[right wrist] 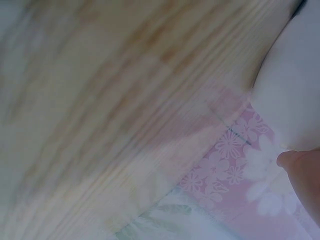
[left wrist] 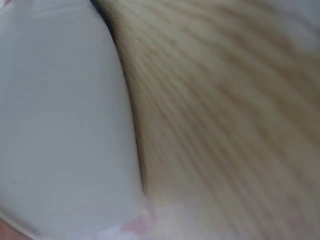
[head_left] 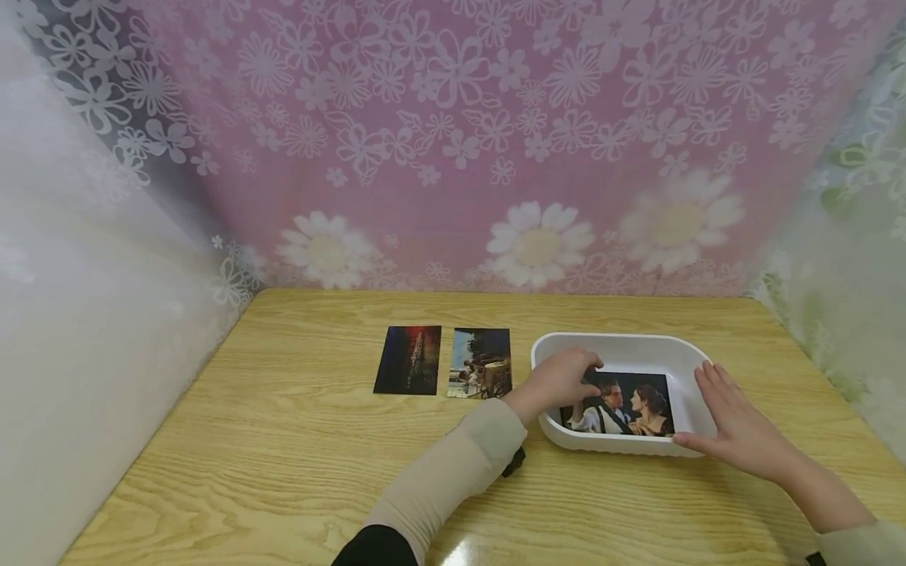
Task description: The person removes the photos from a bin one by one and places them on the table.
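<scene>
A white tray [head_left: 640, 339] with rounded corners stands on the right of the table. Inside it lies a photo card [head_left: 623, 413] showing two people face to face. My left hand [head_left: 562, 381] reaches over the tray's left rim and holds the card at its upper left corner, which the fingers partly hide. On the right rim rests my right hand [head_left: 739, 428], fingers straight, with the thumb along the near corner. The wrist views mostly show the tray's outer wall [left wrist: 65, 125], plus a fingertip [right wrist: 287, 159] at the rim in the right one.
Left of the tray lie two more photo cards, a dark one with a tall lit structure [head_left: 410, 360] and a brighter scene [head_left: 481, 365]. The wooden table [head_left: 283, 456] meets a pink flowered curtain [head_left: 425, 157] behind, and pale hangings stand at both sides.
</scene>
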